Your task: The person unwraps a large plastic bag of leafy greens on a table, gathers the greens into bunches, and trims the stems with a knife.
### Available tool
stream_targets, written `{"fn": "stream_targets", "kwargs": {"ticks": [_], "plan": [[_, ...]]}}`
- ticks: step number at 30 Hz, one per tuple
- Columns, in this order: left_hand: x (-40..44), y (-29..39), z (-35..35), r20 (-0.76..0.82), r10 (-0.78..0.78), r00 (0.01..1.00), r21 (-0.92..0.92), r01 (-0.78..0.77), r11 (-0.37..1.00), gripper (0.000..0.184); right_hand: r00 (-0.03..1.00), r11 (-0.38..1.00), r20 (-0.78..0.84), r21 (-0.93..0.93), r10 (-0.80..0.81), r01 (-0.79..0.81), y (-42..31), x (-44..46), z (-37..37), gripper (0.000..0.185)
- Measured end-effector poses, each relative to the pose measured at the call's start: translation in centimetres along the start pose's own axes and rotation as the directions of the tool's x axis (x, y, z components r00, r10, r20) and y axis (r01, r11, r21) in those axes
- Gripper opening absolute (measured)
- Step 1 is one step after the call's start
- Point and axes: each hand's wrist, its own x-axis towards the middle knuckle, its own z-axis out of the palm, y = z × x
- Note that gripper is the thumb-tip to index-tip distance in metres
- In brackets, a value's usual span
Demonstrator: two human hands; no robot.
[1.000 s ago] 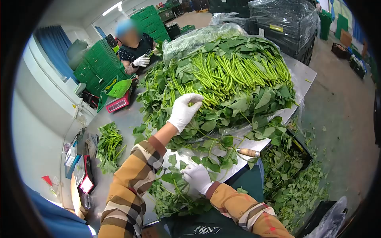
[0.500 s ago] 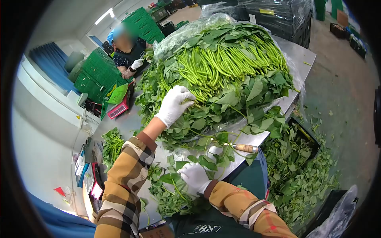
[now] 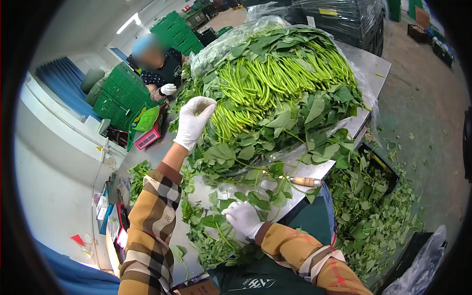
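Observation:
A large heap of leafy green vegetables (image 3: 285, 78), its pale stems lined up in the middle, lies on plastic film on the metal table. My left hand (image 3: 194, 122), in a white glove, is raised at the heap's near left side. Its thumb and forefinger are pinched together; anything between them is too small to make out. My right hand (image 3: 242, 218), also gloved, is closed low over loose leafy stems (image 3: 216, 241) at the table's near edge. What its fingers hold is hidden. A wooden-handled tool (image 3: 305, 181) lies right of it, partly under leaves.
Across the table a person in a blue cap (image 3: 160, 66) works with gloved hands. A pink scale (image 3: 148, 137) stands at the left, near green crates (image 3: 118, 88). Trimmed leaves (image 3: 368, 211) fill a dark crate and the floor on the right. Wrapped black crates (image 3: 339, 24) stand behind.
My left hand has moved up and left, off the near stems of the heap, and its fingertips now pinch. My right hand has barely moved. The other person's head and hand have shifted slightly.

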Motion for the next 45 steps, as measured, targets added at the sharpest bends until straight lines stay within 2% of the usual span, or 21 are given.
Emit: {"fn": "stream_targets", "kwargs": {"ticks": [1,3,4,5,7,8,11,12,15,19,20,23,24,27,28,31,32,35,39,42,45], "plan": [[-0.1,0.1,-0.1,0.026,-0.027,0.999,-0.017,0.027,0.999,0.010,1.000,1.000,0.000,-0.002,0.002,-0.002,-0.1,0.0,0.0,0.012],[-1.0,1.0,0.8,0.087,0.086,0.993,0.132,-0.097,0.987,0.012,1.000,1.000,0.006,-0.003,0.000,0.000,0.0,0.0,0.0,0.012],[-1.4,1.3,1.5,0.128,0.125,0.984,0.118,-0.140,0.983,0.012,1.000,1.000,0.009,-0.006,-0.001,0.001,0.1,0.0,0.0,0.012],[-1.6,1.2,2.0,0.194,0.212,0.958,0.183,-0.248,0.951,0.014,1.000,1.000,0.012,-0.011,-0.005,0.005,0.1,0.0,0.1,0.012],[-1.8,1.0,3.2,0.254,0.258,0.932,0.262,-0.323,0.909,0.019,1.000,1.000,0.017,-0.023,-0.010,0.010,0.2,0.0,0.2,0.012],[-1.6,0.7,3.3,0.326,0.327,0.887,0.367,-0.438,0.821,0.026,1.000,1.000,0.018,-0.015,-0.005,0.005,0.2,-0.1,0.2,0.012],[-1.1,0.2,3.0,0.409,0.341,0.846,0.449,-0.512,0.732,0.030,1.000,1.000,0.012,0.009,0.000,0.000,0.2,-0.1,0.1,0.011],[-1.1,0.1,2.8,0.406,0.352,0.843,0.471,-0.523,0.711,0.032,1.000,1.000,0.006,0.015,-0.002,0.002,0.2,-0.1,0.0,0.011],[-1.4,0.2,1.8,0.400,0.227,0.888,0.539,-0.428,0.725,0.031,1.000,1.000,-0.017,0.000,-0.010,0.010,0.1,0.0,-0.1,0.010],[-2.0,-2.5,-0.4,0.477,0.268,0.837,0.579,-0.528,0.621,0.030,1.000,1.000,-0.007,-0.021,-0.023,0.023,0.1,0.1,-0.2,0.009],[-2.2,-2.0,-0.5,0.466,0.199,0.862,0.611,-0.476,0.632,0.036,1.000,1.000,0.007,-0.024,-0.013,0.013,0.2,0.1,-0.2,0.009],[-2.0,-0.9,0.6,0.376,0.361,0.853,0.523,-0.517,0.678,0.044,0.999,1.000,0.049,-0.026,0.007,-0.006,0.1,0.1,-0.1,0.010],[-1.8,-0.6,0.9,0.410,0.353,0.841,0.521,-0.534,0.666,0.052,0.998,1.000,0.061,-0.025,0.007,-0.006,0.1,0.1,-0.2,0.011],[-1.4,-1.3,1.9,0.482,0.350,0.803,0.579,-0.592,0.560,0.055,0.998,0.999,0.069,-0.039,0.000,0.002,0.1,0.1,-0.3,0.013],[-1.3,-1.4,1.8,0.468,0.295,0.833,0.587,-0.543,0.601,0.058,0.998,0.999,0.065,-0.045,-0.004,0.007,0.2,0.1,-0.2,0.014],[-0.8,0.5,0.9,0.488,0.171,0.856,0.652,-0.488,0.581,0.061,1.000,1.000,0.028,-0.009,0.003,-0.003,0.2,-0.1,0.0,0.015],[-0.5,0.2,0.4,0.525,0.209,0.825,0.629,-0.542,0.558,0.063,1.000,1.000,0.027,-0.014,0.000,0.001,0.2,0.0,-0.1,0.014],[0.0,-0.4,-0.7,0.624,0.155,0.766,0.638,-0.614,0.465,0.063,1.000,0.999,0.015,-0.029,-0.016,0.016,0.0,0.0,-0.2,0.014],[0.4,-0.7,-1.3,0.644,0.098,0.759,0.664,-0.617,0.422,0.043,0.999,0.998,-0.006,-0.046,-0.038,0.038,0.1,0.0,-0.2,0.012],[0.5,-0.8,-1.7,0.607,0.171,0.776,0.628,-0.600,0.495,0.024,1.000,0.999,-0.004,-0.044,-0.031,0.031,-0.1,0.1,-0.4,0.012],[1.3,-1.7,-1.9,0.543,0.051,0.838,0.690,-0.480,0.542,0.015,1.000,0.999,-0.009,-0.039,-0.026,0.025,-0.2,0.1,-0.5,0.011]]}}
